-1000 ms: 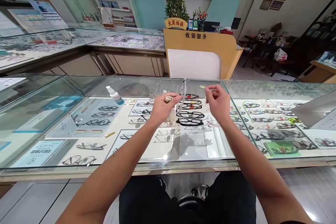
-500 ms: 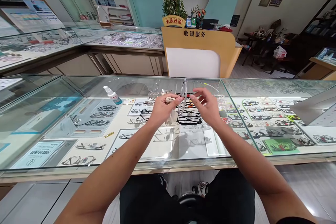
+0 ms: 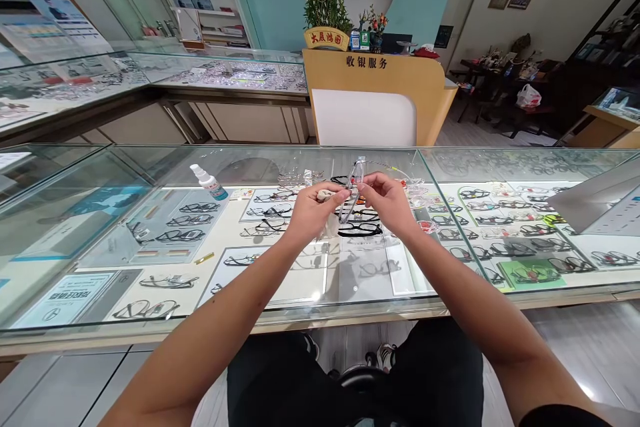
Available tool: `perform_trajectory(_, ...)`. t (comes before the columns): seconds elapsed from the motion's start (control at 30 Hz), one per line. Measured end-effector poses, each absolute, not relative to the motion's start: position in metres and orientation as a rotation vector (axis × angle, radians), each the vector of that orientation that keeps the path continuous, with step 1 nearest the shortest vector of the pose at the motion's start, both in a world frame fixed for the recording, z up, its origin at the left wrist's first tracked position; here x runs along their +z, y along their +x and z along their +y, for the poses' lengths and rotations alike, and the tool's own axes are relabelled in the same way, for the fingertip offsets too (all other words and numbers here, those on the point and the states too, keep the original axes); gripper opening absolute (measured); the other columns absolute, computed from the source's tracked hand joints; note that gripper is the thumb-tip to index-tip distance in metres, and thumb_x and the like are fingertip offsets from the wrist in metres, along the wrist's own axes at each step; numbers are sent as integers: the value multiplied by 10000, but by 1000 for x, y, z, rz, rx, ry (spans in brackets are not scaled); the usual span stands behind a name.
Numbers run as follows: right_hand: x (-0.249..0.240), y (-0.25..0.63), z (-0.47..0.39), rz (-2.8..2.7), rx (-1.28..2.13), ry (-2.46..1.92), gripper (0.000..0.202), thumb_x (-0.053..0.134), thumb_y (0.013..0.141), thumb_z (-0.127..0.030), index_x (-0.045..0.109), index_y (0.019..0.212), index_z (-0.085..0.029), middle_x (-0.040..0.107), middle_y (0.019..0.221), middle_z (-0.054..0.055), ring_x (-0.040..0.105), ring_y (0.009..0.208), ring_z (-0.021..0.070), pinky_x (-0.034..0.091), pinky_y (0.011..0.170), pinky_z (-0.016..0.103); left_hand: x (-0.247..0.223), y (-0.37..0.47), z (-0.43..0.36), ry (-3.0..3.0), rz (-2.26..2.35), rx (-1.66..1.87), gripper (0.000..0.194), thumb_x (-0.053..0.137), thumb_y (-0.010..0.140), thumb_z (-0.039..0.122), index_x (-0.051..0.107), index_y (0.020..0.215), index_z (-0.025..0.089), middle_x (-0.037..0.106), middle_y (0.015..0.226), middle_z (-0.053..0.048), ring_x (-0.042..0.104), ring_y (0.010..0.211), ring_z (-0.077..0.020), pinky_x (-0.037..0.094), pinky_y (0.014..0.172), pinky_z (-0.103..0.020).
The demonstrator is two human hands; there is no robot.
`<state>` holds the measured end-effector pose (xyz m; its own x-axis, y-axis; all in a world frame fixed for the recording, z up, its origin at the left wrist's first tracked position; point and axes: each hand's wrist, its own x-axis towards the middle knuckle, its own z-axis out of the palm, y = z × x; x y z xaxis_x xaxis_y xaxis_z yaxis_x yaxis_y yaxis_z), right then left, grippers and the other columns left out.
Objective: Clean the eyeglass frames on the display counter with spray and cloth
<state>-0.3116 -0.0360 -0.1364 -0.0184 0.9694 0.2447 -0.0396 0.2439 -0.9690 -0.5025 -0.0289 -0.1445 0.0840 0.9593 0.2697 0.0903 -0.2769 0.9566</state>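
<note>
A pair of clear-framed eyeglasses (image 3: 359, 172) is held up, tilted, above the glass counter. My left hand (image 3: 316, 209) is closed on the glasses' near side, with a pale crumpled cloth (image 3: 330, 225) tucked in its fingers and hanging below them. On the other side, my right hand (image 3: 384, 201) pinches the glasses between thumb and forefinger. The fingertips of both hands almost meet at the frame. Beneath them, black-framed glasses (image 3: 360, 230) lie in a column inside the display case.
A white spray bottle (image 3: 209, 181) with a blue label stands on the glass counter (image 3: 300, 310) to the left. Rows of glasses fill the case on both sides. A white panel (image 3: 595, 197) rises at the right. Beyond the counter is a wooden cashier desk (image 3: 440, 100).
My right hand has come in from beside the glasses, its spread fingers closing on them. The glasses have turned and tilted a little. The whole view has shifted slightly.
</note>
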Motion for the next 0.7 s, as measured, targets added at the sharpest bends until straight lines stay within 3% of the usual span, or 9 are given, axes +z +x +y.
perform_trajectory(0.23,-138,-307,-30,-1249,1099,-1023,366,859,738,-543,676,811,-235,689,729,-18,501,578,108,392,534,280,-145,-505,-27,1467,1116,1394,403,921,765,600,865,863,213,703,758,-35,465,645,-141,342,585,-292)
perform_trajectory(0.37,-138,-306,-28,-1170,1146,-1047,292,832,700,-451,646,745,-230,709,704,-19,478,531,87,329,514,271,-144,-507,-26,1391,1120,1452,417,954,747,593,864,877,207,673,724,-21,446,643,-130,323,575,-279)
perform_trajectory(0.5,-135,-305,-28,-1109,1193,-1084,309,835,666,-454,634,707,-224,726,712,-9,482,510,77,280,501,262,-145,-511,-21,1305,1114,1531,466,979,723,624,846,874,203,632,673,0,439,617,-116,334,556,-256)
perform_trajectory(0.7,-137,-305,-31,-998,1314,-1107,333,898,633,-429,683,773,-216,808,869,46,564,575,94,301,503,237,-148,-517,-7,1020,998,1682,583,1052,583,657,806,867,211,825,1027,-66,465,609,-76,374,526,-222)
